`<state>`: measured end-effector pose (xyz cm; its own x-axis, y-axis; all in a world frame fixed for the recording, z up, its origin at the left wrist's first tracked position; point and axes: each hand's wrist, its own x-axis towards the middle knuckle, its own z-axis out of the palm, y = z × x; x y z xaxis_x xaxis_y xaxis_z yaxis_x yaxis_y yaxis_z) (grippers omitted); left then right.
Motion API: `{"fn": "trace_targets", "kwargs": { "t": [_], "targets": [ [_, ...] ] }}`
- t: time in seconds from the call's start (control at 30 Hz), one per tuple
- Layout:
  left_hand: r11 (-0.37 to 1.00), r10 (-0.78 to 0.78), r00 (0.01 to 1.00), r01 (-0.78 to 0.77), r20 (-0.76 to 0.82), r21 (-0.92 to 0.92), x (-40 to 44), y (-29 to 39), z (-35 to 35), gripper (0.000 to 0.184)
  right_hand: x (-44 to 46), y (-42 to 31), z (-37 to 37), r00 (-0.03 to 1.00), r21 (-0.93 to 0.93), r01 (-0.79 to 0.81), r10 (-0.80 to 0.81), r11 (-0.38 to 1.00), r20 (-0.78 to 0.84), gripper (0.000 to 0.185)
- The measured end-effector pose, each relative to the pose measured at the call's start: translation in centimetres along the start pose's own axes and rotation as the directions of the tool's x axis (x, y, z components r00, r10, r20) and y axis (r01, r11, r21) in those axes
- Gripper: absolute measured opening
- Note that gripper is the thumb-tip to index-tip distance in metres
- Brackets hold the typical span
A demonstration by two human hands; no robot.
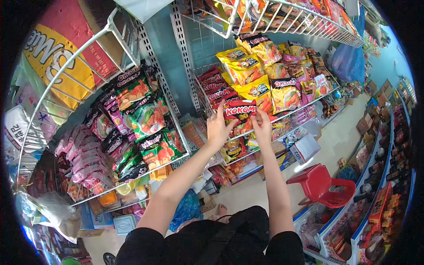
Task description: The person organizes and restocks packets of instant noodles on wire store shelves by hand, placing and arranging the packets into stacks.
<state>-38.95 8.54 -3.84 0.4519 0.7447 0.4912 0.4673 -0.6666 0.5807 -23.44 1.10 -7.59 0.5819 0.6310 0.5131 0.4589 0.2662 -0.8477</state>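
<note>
A red and yellow Kokomi instant noodle packet is held level between my two hands, in front of the middle wire shelf. My left hand grips its left end, with the thumb on the front face. On the right end, my right hand has its fingers closed round the edge. Just behind are yellow Gau Cay noodle packets and a yellow Omachi packet. More red Kokomi packets lie stacked at that shelf's left side, close to my left hand.
The left wire shelf holds green Omachi packets and a row of pink packets. Above hangs another wire basket. A red plastic chair stands on the aisle floor, before the curved shelves at right.
</note>
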Motion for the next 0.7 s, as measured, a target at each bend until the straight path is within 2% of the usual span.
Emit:
{"fn": "trace_targets", "kwargs": {
  "t": [0.03,0.07,0.1,0.13,0.17,0.2,0.23,0.27,0.3,0.33,0.37,0.4,0.43,0.47,0.5,0.53,0.57,0.63,0.7],
  "targets": [
    [1.0,0.003,1.0,-0.003,-0.004,-0.002,0.2,0.3,-0.2,0.082,0.0,-0.8,0.0,1.0,0.004,-0.013,0.013,1.0,-0.023,0.032],
    [0.988,0.001,0.999,-0.006,-0.034,-0.155,0.4,0.9,-0.7,0.076,0.2,-1.7,0.1,0.999,0.008,-0.026,0.026,1.0,-0.044,0.031],
    [0.953,-0.005,0.998,-0.015,-0.063,-0.304,0.7,1.5,-1.2,0.071,0.8,-2.6,0.3,0.994,0.007,0.048,-0.047,0.999,-0.096,0.029],
    [0.952,-0.038,0.996,0.011,-0.083,-0.306,1.3,1.8,-1.7,0.069,1.5,-3.5,0.6,0.988,0.007,0.102,-0.1,0.995,-0.118,0.028],
    [0.922,-0.111,0.993,0.085,-0.048,-0.377,2.2,2.7,-2.8,0.068,2.4,-4.9,0.9,0.979,0.006,0.154,-0.152,0.988,-0.139,0.028],
    [0.882,-0.181,0.983,0.159,-0.008,-0.443,3.2,3.2,-3.8,0.067,3.4,-6.2,1.3,0.985,0.075,0.13,-0.12,0.989,-0.128,0.029],
    [0.886,-0.087,0.981,-0.003,-0.173,-0.463,4.3,2.3,-3.3,0.067,4.5,-7.5,1.7,0.979,-0.033,0.176,-0.179,0.984,-0.102,0.03],
    [0.893,-0.058,0.968,-0.058,-0.242,-0.446,5.6,1.7,-3.8,0.066,5.7,-8.2,2.3,0.969,-0.138,0.227,-0.238,0.964,-0.072,0.032],
    [0.915,0.067,0.922,-0.209,-0.381,-0.344,7.3,0.4,-3.8,0.065,6.9,-7.6,3.6,0.976,-0.021,0.21,-0.211,0.977,-0.051,0.033],
    [0.953,0.034,0.898,-0.161,-0.439,-0.256,8.0,0.4,-4.8,0.065,8.1,-7.7,4.9,0.961,-0.034,0.271,-0.273,0.962,-0.049,0.035],
    [0.958,-0.083,0.865,-0.068,-0.494,-0.279,10.5,-1.2,-5.3,0.066,10.1,-8.8,7.3,0.95,0.055,0.311,-0.312,0.949,0.016,0.036],
    [0.953,-0.074,0.821,-0.109,-0.566,-0.282,11.7,-2.4,-5.1,0.066,11.5,-7.9,9.0,0.94,0.054,0.336,-0.338,0.94,0.034,0.036],
    [0.956,-0.078,0.8,-0.109,-0.595,-0.271,13.1,-4.2,-4.8,0.067,12.8,-7.0,10.4,0.954,0.059,0.278,-0.283,0.959,0.104,0.036],
    [0.96,-0.12,0.789,-0.062,-0.603,-0.272,14.1,-5.5,-4.6,0.066,13.8,-7.4,11.4,0.943,-0.012,0.32,-0.317,0.947,0.106,0.039],
    [0.951,-0.138,0.792,-0.061,-0.594,-0.302,15.2,-6.5,-4.4,0.067,14.5,-7.7,12.3,0.92,0.026,0.384,-0.385,0.923,0.072,0.041],
    [0.942,-0.153,0.796,-0.061,-0.586,-0.329,16.5,-7.9,-3.9,0.068,16.4,-5.7,14.0,0.933,0.002,0.344,-0.342,0.939,0.112,0.039],
    [0.93,-0.23,0.818,0.026,-0.528,-0.366,17.5,-8.9,-3.3,0.065,17.4,-4.7,15.1,0.93,-0.004,0.36,-0.359,0.933,0.075,0.035],
    [0.834,-0.272,0.855,-0.019,-0.442,-0.551,19.4,-11.3,-1.2,0.062,19.2,-3.8,15.8,0.93,0.01,0.346,-0.345,0.938,0.126,0.032],
    [0.85,-0.363,0.856,0.143,-0.368,-0.507,19.7,-10.6,-1.9,0.059,20.1,-2.1,16.9,0.944,0.011,0.294,-0.292,0.956,0.154,0.028]
  ]
}}
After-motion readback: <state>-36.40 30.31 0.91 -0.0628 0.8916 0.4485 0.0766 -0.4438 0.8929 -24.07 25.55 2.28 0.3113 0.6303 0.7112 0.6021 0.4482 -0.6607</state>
